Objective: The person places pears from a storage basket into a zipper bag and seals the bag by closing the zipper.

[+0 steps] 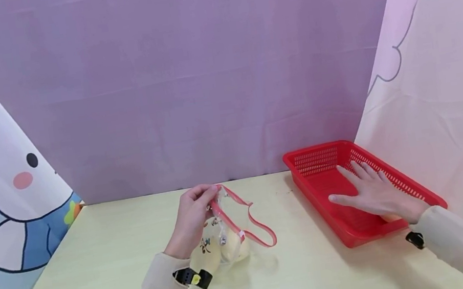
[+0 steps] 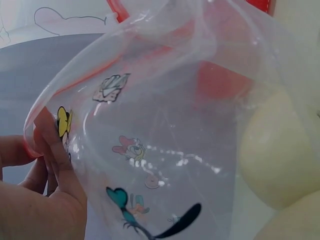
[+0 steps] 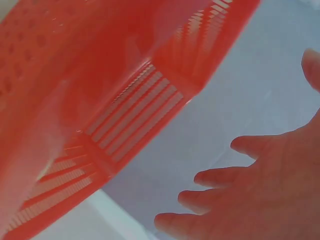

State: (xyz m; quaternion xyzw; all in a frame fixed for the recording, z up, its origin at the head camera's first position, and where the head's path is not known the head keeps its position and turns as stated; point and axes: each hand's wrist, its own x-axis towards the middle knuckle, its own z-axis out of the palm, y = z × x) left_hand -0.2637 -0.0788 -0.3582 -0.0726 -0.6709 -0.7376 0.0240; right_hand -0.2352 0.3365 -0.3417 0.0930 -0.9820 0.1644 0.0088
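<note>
My left hand (image 1: pixel 193 219) pinches the upper edge of a clear plastic bag (image 2: pixel 165 125) printed with small cartoon figures. A red strip (image 1: pixel 266 231) runs along the bag's mouth and loops off to the right. Inside the bag, low over the table, are pale yellow round fruits (image 2: pixel 275 150). On the right, my right hand (image 1: pixel 373 193) is spread with straight fingers over a red plastic basket (image 1: pixel 320 208), holding nothing. A pale orange rounded thing (image 1: pixel 389 217) shows in the basket, mostly hidden under that wrist.
The basket stands at the right of the light wooden table (image 1: pixel 78 284), its slotted rim raised all round. A purple cloth (image 1: pixel 187 81) hangs behind the table. Printed cloths close off both sides, a cartoon figure (image 1: pixel 19 184) on the left one.
</note>
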